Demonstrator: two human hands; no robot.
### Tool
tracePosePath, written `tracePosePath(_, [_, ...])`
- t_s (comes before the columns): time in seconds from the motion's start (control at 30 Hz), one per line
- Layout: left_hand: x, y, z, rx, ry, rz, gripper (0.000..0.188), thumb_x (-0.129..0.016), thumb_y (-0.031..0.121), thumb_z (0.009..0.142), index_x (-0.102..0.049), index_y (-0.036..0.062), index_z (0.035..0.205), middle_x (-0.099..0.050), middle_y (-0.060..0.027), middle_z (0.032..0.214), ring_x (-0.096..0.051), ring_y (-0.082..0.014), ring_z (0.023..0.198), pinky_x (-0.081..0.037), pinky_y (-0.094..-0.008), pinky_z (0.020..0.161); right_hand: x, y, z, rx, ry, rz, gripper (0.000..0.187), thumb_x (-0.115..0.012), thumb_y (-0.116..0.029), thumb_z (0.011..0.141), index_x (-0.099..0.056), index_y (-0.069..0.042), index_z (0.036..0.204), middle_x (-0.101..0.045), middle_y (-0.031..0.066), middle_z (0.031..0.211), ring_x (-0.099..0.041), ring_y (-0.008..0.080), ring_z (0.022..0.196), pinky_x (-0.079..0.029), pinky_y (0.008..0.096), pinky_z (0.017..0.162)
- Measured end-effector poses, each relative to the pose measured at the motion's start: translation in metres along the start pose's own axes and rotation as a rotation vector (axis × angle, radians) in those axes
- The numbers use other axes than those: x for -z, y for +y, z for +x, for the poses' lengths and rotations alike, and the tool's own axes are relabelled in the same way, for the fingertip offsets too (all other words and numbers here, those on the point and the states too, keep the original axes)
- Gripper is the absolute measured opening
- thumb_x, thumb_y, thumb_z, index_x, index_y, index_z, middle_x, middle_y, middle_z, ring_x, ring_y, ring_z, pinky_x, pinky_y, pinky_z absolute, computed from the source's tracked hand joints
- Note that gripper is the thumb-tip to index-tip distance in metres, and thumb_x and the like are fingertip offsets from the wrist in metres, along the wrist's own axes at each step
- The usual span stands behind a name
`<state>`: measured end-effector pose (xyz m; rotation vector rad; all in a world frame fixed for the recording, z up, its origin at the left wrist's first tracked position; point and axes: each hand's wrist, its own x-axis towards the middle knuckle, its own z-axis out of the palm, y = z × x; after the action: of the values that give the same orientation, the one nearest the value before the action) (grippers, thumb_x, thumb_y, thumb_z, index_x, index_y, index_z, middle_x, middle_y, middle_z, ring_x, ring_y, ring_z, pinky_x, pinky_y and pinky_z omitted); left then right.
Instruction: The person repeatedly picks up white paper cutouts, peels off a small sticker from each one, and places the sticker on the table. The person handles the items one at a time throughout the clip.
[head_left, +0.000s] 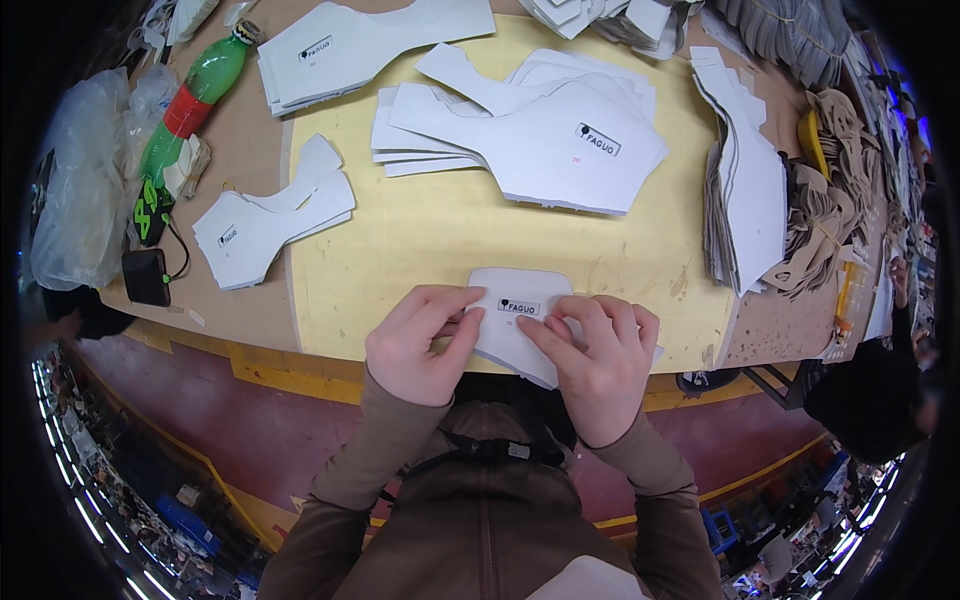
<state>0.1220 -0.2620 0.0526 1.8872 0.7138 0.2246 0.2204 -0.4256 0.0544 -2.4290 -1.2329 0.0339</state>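
Both hands are working around the label [519, 307] of a white panel [510, 345].
The step is seemingly adjusting or checking this label; next move is probably calling for steady panel. It is lying between the hands, overhanging the table [400, 250]: left hand [412, 340] half-curled at its left edge, right hand [600, 350] bending fingers beside the label; whether gripping, I cannot tell.

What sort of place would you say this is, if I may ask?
Probably a factory workshop: there are stacks of white cut pieces, piles of tan cut-outs and a wide worktable beneath them.
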Motion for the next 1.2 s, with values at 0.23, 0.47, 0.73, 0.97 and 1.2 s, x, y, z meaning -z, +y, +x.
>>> tracePosePath(0.23, [-0.001, -0.001, -0.002, -0.135, 0.033, 0.150, 0.019, -0.072, -0.002, 0.085, -0.075, 0.0014, 0.104, -0.068, -0.0114, 0.099, -0.071, -0.0228, 0.082, -0.056, -0.0310, 0.071, 0.001, -0.002, 0.001, 0.005, -0.010, -0.026, 0.026, -0.074, -0.009, 0.079, -0.078, -0.021, 0.103, -0.062, -0.0009, 0.103, -0.059, 0.0199, 0.097, -0.039, 0.0416, 0.090])
tracePosePath(0.47, [-0.003, -0.004, -0.002, -0.144, 0.031, 0.160, 0.023, -0.072, -0.004, 0.083, -0.076, 0.0030, 0.105, -0.066, -0.0108, 0.099, -0.068, -0.0213, 0.080, -0.055, -0.0306, 0.070, 0.001, -0.002, 0.000, 0.022, -0.003, -0.055, 0.029, -0.073, -0.010, 0.079, -0.078, -0.021, 0.106, -0.061, -0.0005, 0.102, -0.059, 0.0198, 0.098, -0.039, 0.0423, 0.091])
tracePosePath(0.73, [0.000, -0.005, 0.003, -0.282, -0.040, 0.323, 0.031, -0.074, -0.004, 0.079, -0.077, 0.0069, 0.107, -0.065, -0.0079, 0.105, -0.062, -0.0191, 0.080, -0.050, -0.0308, 0.069, 0.002, -0.004, 0.000, 0.031, -0.018, -0.091, 0.028, -0.071, -0.009, 0.081, -0.077, -0.022, 0.105, -0.066, -0.0002, 0.128, -0.059, 0.0218, 0.118, -0.034, 0.0470, 0.104])
tracePosePath(0.97, [-0.002, -0.008, 0.002, -0.305, 0.005, 0.426, 0.030, -0.077, 0.011, 0.081, -0.077, 0.0120, 0.111, -0.069, -0.0018, 0.110, -0.059, -0.0210, 0.099, -0.039, -0.0358, 0.091, 0.003, -0.008, 0.001, -0.023, -0.069, -0.090, 0.028, -0.072, -0.008, 0.084, -0.078, -0.028, 0.103, -0.067, -0.0048, 0.132, -0.058, 0.0244, 0.125, -0.023, 0.0547, 0.116])
tracePosePath(1.2, [-0.008, -0.007, -0.005, -0.295, 0.074, 0.553, 0.029, -0.076, 0.018, 0.084, -0.076, 0.0166, 0.112, -0.069, 0.0056, 0.117, -0.056, -0.0180, 0.106, -0.030, -0.0411, 0.100, 0.003, -0.007, 0.000, -0.003, -0.053, -0.089, 0.026, -0.071, -0.009, 0.083, -0.078, -0.025, 0.102, -0.067, -0.0036, 0.131, -0.058, 0.0248, 0.124, -0.024, 0.0578, 0.116])
